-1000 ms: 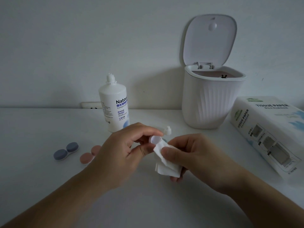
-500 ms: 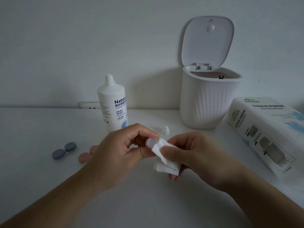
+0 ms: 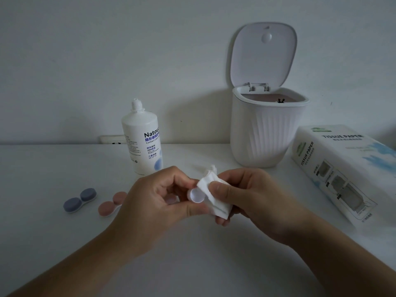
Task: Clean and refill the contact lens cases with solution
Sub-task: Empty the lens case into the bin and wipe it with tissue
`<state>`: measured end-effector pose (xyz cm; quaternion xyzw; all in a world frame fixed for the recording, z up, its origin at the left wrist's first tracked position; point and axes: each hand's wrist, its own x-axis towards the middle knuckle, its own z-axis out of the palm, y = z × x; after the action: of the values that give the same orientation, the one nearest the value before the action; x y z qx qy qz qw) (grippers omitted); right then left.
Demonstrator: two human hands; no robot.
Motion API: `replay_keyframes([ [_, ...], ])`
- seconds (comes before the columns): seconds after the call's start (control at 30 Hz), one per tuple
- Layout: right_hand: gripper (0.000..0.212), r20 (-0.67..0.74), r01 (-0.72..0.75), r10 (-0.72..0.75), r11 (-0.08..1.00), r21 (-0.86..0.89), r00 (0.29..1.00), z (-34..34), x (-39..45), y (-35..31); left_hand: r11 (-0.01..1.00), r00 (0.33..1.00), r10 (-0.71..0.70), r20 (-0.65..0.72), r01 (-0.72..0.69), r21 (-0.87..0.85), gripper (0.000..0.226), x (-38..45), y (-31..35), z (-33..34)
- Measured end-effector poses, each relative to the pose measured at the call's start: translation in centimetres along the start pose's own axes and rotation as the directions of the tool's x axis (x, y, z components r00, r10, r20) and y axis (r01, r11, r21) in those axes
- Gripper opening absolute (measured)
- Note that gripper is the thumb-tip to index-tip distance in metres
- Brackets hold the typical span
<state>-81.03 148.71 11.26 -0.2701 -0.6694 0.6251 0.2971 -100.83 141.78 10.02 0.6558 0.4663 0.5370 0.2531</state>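
Left hand (image 3: 154, 209) pinches small white cup (image 3: 196, 195); right hand (image 3: 250, 200) fingers curl around folded tissue (image 3: 211, 189), touching cup.

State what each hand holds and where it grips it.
The left hand pinches a small white lens-case cup by its rim; the right hand grips a folded tissue under the thumb.

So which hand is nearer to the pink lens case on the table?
Left. The left hand is just right of the pink lens case, partly covering it; the right hand, holding the tissue, is farther right.
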Motion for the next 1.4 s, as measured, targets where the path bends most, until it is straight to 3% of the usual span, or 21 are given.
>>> replay_keyframes([
  [0.13, 0.018, 0.099, -0.061, 0.067, 0.996, -0.063, 0.993, -0.2, -0.3, -0.2, 0.978, 0.988, -0.108, 0.114, 0.126, -0.167, 0.026, 0.2, -0.2, -0.5],
  [0.27, 0.015, 0.132, -0.087, 0.101, 0.99, -0.106, 0.986, -0.1, -0.4, -0.4, 0.981, 0.979, -0.119, 0.168, 0.142, -0.134, 0.026, 0.4, -0.3, -0.7],
  [0.33, 0.016, 0.068, -0.063, 0.069, 0.994, -0.089, 0.995, 0.0, -0.2, -0.4, 0.985, 0.988, -0.105, 0.112, 0.119, -0.129, 0.025, 0.5, -0.3, -0.6],
  [0.47, 0.024, -0.13, 0.057, -0.056, 0.998, 0.004, 0.99, 0.1, 0.1, -0.1, 0.997, 1.0, -0.02, -0.024, 0.022, 0.073, 0.024, 0.2, -0.2, 0.0],
  [0.63, 0.022, -0.298, 0.162, -0.144, 0.986, 0.038, 0.944, 0.1, 0.4, 0.2, 0.999, 0.997, -0.017, -0.078, 0.019, 0.029, 0.027, 0.4, -0.2, -0.2],
  [0.73, 0.027, -0.382, 0.167, -0.155, 0.986, -0.001, 0.911, -0.2, 0.4, 0.2, 0.998, 0.999, 0.015, -0.04, -0.013, 0.061, 0.032, 0.7, 0.0, -0.7],
  [0.8, 0.029, -0.304, 0.148, -0.143, 0.989, -0.006, 0.942, -0.1, 0.4, 0.2, 0.991, 0.997, 0.073, 0.006, -0.073, 0.112, 0.032, 0.7, 0.2, -0.8],
  [1.0, 0.036, -0.001, -0.009, 0.009, 0.997, -0.076, 1.0, 0.6, 0.1, 0.1, 0.983, 0.996, 0.05, 0.079, -0.063, 0.171, 0.024, 0.7, 0.4, -0.5],
  [1.4, 0.024, 0.085, -0.055, 0.068, 0.988, -0.146, 0.994, -0.3, 0.0, -0.1, 0.948, 0.984, 0.119, 0.136, -0.153, 0.28, 0.022, 1.1, -0.2, -1.1],
])
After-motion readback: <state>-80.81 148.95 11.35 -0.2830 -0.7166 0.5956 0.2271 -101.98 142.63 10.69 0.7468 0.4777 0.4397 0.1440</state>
